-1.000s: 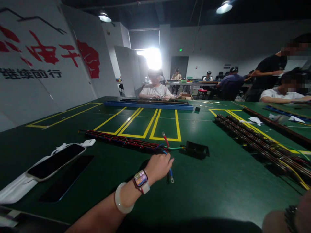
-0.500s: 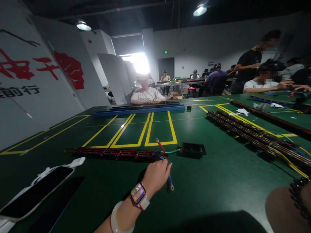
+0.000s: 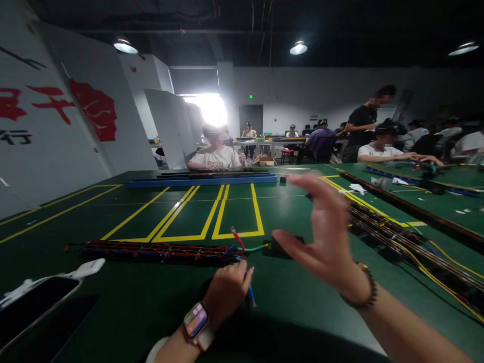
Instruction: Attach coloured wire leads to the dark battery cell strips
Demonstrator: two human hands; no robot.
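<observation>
My left hand (image 3: 229, 288), with a watch on its wrist, is closed around a blue wire (image 3: 252, 295) at the right end of a long wiring assembly (image 3: 159, 252). A red wire (image 3: 238, 238) with a metal lug sticks up from that same end. From there a green wire (image 3: 254, 249) runs to a black box-shaped part (image 3: 278, 245), partly hidden by my right thumb. My right hand (image 3: 321, 232) is raised above the table in front of that part, blurred, thumb and fingers wide apart, holding nothing.
A white-edged phone (image 3: 41, 302) with a white strap lies at the left. Yellow tape lines (image 3: 212, 236) mark the green table. Blue rails (image 3: 200, 180) lie along the far edge, before a seated person (image 3: 217, 157). More wired bars (image 3: 393, 239) lie at the right.
My right hand has come in from the lower right corner and is raised over the table with fingers spread. My left hand keeps its hold on the blue wire. The view has shifted.
</observation>
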